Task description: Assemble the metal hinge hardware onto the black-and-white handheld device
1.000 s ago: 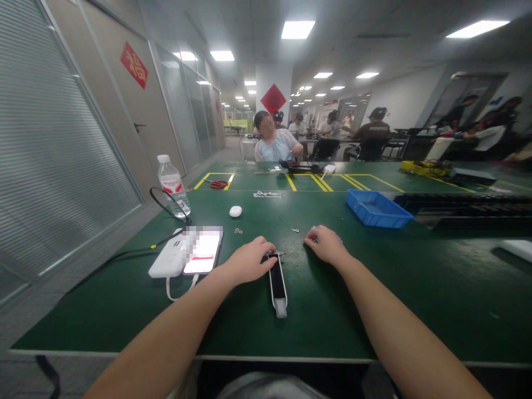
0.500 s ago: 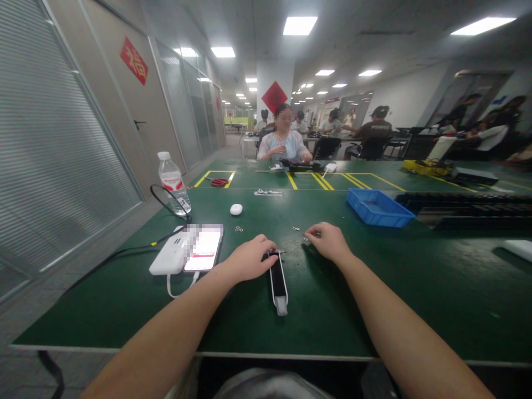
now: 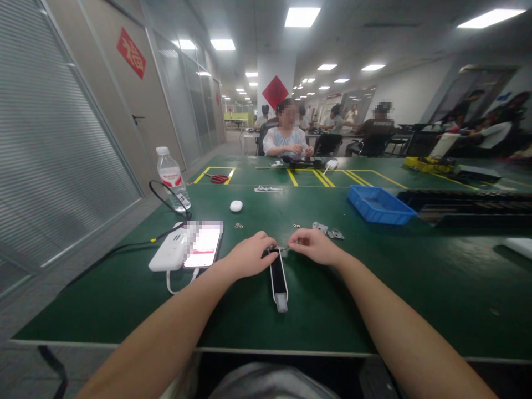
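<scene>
A long narrow black-and-white part (image 3: pixel 279 280) with a clear tip lies on the green table, its tip toward me. My left hand (image 3: pixel 250 257) is closed around its far end, thumb and fingers on either side of a small metal piece (image 3: pixel 284 248) that sticks out to the right. Close against that metal piece, my right hand (image 3: pixel 318 247) has its fingertips pinched together; the small ring in them is mostly hidden. Just beyond my hands lie small metal rings (image 3: pixel 296 225). Behind my right hand are grey metal plates (image 3: pixel 336 233).
To the left are a white power bank (image 3: pixel 166 257), a phone (image 3: pixel 209 246), a water bottle (image 3: pixel 173 185) and a black cable. Farther off are a white case (image 3: pixel 236 206), more rings (image 3: pixel 239 225), red scissors (image 3: pixel 219 179) and a blue tray (image 3: pixel 380 205). A person sits opposite.
My right hand has moved left with the small ring, up to the far end of the black-and-white part. Grey metal plates now show behind it. My left hand stays in place.
</scene>
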The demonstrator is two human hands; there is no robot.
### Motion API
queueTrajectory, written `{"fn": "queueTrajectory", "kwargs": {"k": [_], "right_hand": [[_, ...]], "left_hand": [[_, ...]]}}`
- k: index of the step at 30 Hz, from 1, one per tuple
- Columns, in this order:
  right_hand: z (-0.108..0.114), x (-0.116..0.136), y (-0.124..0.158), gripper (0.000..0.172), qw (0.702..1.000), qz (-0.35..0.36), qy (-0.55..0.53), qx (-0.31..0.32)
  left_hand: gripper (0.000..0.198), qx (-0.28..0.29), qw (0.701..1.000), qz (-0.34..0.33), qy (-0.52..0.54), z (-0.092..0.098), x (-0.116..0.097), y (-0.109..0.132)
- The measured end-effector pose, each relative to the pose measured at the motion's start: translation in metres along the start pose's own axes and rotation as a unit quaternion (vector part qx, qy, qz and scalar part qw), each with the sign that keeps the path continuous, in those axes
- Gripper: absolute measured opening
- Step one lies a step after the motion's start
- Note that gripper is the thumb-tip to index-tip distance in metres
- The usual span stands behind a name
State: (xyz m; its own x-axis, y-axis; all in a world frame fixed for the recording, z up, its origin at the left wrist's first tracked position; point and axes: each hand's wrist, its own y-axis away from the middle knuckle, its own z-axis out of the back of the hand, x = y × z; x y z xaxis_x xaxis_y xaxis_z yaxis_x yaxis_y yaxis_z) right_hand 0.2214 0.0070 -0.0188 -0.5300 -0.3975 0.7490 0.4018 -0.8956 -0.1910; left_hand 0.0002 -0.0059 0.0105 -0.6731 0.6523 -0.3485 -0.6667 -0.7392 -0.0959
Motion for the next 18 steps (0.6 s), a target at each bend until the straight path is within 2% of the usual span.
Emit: {"fn": "queueTrajectory", "kwargs": {"k": [8, 18], "right_hand": [[-0.0062, 0.0048, -0.0011, 0.016, 0.999, -0.012, 0.049, -0.008], [-0.0056, 0.0036, -0.0009, 0.016, 0.999, -0.024, 0.046, 0.006]], "left_hand": [[0.032, -0.004, 1.0, -0.003, -0.004, -0.001, 0.0008, -0.0002], [0.033, -0.005, 1.0, -0.006, -0.004, -0.0016, 0.0015, 0.0002]]}}
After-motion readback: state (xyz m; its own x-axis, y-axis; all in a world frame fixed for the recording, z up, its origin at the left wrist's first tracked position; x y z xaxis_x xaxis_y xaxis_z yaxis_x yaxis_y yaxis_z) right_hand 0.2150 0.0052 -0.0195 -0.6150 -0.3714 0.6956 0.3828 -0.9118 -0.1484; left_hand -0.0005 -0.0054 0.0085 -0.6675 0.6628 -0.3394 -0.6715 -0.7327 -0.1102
